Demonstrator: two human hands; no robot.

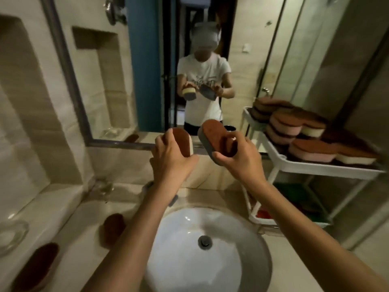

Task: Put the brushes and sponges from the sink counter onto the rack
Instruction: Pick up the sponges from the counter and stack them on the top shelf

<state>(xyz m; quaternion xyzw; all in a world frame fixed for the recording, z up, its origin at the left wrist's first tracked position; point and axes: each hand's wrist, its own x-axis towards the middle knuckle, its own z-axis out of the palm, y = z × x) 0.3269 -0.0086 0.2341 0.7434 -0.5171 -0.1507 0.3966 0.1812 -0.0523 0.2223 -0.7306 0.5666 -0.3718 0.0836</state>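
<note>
Two sponges are up over the sink, one clamped in each hand (169, 153) (237, 152); carry them right and lay them flat on the rack (328, 167), atop the stacks.

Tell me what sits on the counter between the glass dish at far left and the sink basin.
In the head view, two brown items lie between the glass dish and sink basin: one nearer the dish, one nearer the basin. Too blurred to tell sponge from brush.

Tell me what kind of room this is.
Most likely a home bathroom: a round white basin set in a stone counter, a framed wall mirror above it, and a glass shower door alongside.
</note>
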